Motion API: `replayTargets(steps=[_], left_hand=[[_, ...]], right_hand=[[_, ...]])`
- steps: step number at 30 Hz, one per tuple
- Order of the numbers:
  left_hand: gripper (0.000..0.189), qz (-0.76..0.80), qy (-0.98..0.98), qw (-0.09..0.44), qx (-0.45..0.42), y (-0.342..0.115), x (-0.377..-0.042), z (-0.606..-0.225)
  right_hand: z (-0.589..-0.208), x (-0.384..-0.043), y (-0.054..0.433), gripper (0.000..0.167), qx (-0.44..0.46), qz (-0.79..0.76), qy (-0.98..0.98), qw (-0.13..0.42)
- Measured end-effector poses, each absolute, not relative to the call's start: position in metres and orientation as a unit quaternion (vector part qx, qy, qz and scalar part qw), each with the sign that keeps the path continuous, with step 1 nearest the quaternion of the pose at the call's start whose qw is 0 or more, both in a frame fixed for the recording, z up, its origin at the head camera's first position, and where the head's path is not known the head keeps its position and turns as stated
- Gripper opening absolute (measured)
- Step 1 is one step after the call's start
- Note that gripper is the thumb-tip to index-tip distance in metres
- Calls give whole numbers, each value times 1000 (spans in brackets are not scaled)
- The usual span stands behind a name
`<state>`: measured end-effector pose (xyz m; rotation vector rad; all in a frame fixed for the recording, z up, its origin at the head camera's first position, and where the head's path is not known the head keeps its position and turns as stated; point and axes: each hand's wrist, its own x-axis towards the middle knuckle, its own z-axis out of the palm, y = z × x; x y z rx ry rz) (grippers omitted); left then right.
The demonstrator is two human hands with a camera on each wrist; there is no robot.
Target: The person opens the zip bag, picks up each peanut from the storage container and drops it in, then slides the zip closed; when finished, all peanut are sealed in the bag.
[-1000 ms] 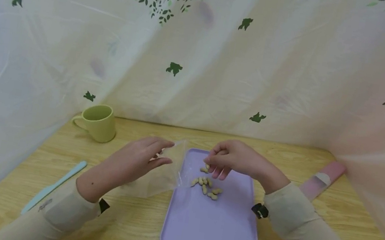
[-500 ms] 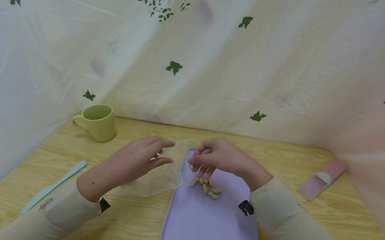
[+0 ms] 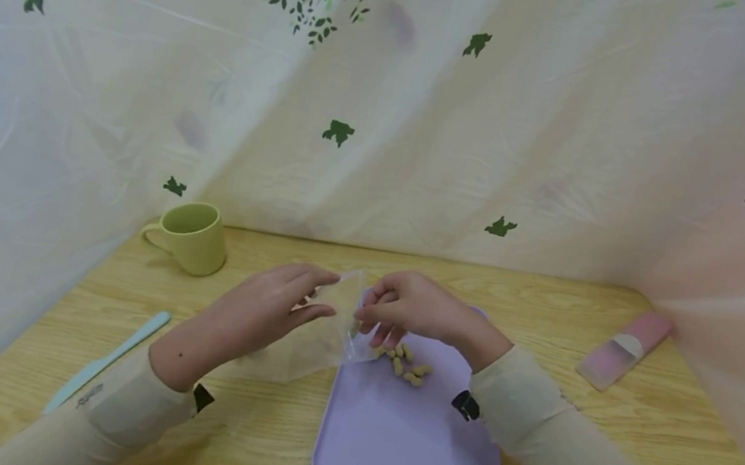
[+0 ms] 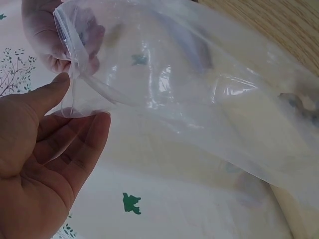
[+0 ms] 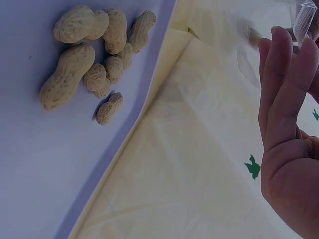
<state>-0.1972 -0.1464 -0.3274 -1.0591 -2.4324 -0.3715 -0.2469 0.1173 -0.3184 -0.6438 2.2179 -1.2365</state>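
"Pale curtain (image 3: pixel 428 111) printed with leaves and green birds hangs behind the wooden table (image 3: pixel 259 442) on my head feed. How does the left side look?"

"On my left wrist feed, the person's left hand (image 3: pixel 261 308) has thumb and fingers bent around the mouth of a clear bag (image 4: pixel 164 94), holding it up off the table."

"And the right hand (image 3: pixel 415 304)?"

"I see it at that mouth, over the far end of the purple tray (image 3: pixel 410 458). A blurred tan shape (image 5: pixel 253 37) shows by the fingertips; I can't tell whether they pinch it."

"Where are the peanuts (image 5: pixel 115 31)?"

"Clustered on the tray, toward its far half, just below the right hand."

"Anything around them?"

"I have a yellow-green mug (image 3: pixel 197 249) standing at far left, a light blue knife (image 3: pixel 95 367) near the left sleeve, and a pink case (image 3: pixel 626 350) well apart at right."
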Motion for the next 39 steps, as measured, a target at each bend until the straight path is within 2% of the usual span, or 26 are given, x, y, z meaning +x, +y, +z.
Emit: replayTargets(steps=[7, 16, 26, 32, 39], left_hand=[[45, -131, -892, 217, -374, -146, -196, -326], [46, -135, -897, 208, -367, -145, -195, -326], [46, -136, -899, 199, -365, -144, -194, -326], [46, -134, -897, 200, -370, -144, -194, -328], [46, -131, -892, 205, -381, -143, -195, -328]], right_hand=[[-315, -248, 123, 36, -235, -446, 829, 241], [-313, -261, 136, 37, -201, -495, 821, 201], [-325, -282, 145, 36, -159, -479, 843, 186], [-337, -292, 150, 40, -164, -434, 863, 198], [-347, -300, 154, 36, -158, -353, 889, 244]])
